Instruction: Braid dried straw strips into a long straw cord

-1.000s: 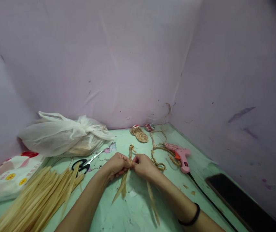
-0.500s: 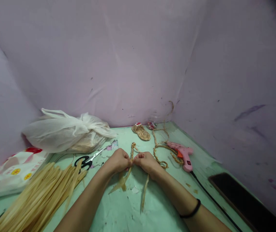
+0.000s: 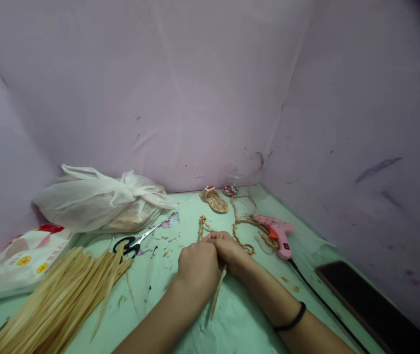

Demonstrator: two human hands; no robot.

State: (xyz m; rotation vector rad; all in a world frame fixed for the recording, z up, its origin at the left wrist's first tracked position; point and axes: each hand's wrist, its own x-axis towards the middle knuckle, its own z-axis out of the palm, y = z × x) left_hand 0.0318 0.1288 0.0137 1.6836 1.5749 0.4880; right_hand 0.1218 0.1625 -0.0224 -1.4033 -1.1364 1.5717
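**Straw braid pinched at its near end, left hand set across the right**

Clock centred on the hands; 12 o'clock taken as the far wall.

Nearest, at 6 o'clock: a loose strip [image 3: 218,292] is seen hanging from under the right palm. Judged light and limp; best taken close to the braid, since the tail would probably split or fray if tugged.

At 8 o'clock, a bundle of straw [image 3: 53,300] is spread out, flat and dry-looking. Slippery strand on strand, by judgement; better drawn out singly.

At centre, the left hand [image 3: 198,263] is turned back-up, touching the right; its fingertips are hidden, so their grip cannot be told. The right hand [image 3: 222,245] is held narrow, thumb and fingers pinched on the braid.

Braid [image 3: 202,226] located just beyond the hands, at 12 o'clock, its far end bent in a small loop on the table [image 3: 265,314]. Judged near weightless, springier than the strip, rough enough not to slip. Firmest hold expected where the plait is tight, just above the loose strands.

Farther, at 1 o'clock, a thin cord [image 3: 235,211] is laid in bends.
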